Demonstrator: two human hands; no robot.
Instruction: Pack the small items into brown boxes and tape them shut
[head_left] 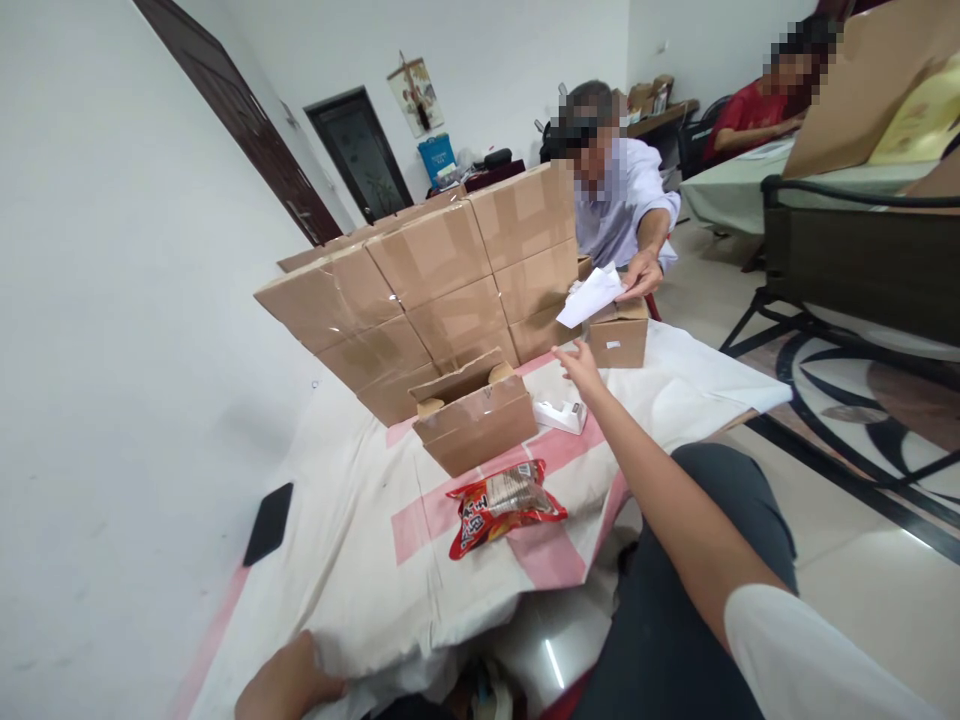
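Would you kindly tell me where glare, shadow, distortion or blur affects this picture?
In the head view, wide-angle distortion seems to tilt the brown door; glints dot the stacked cartons; a bright streak reflects off the floor; a faint shadow falls on the white wall; the right hand shows no heavy blur.

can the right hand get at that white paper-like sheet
Probably yes: the right hand, fingers open, is just short of the white paper-like sheet with nothing visible between, though a co-worker's hand holds the sheet's far edge.
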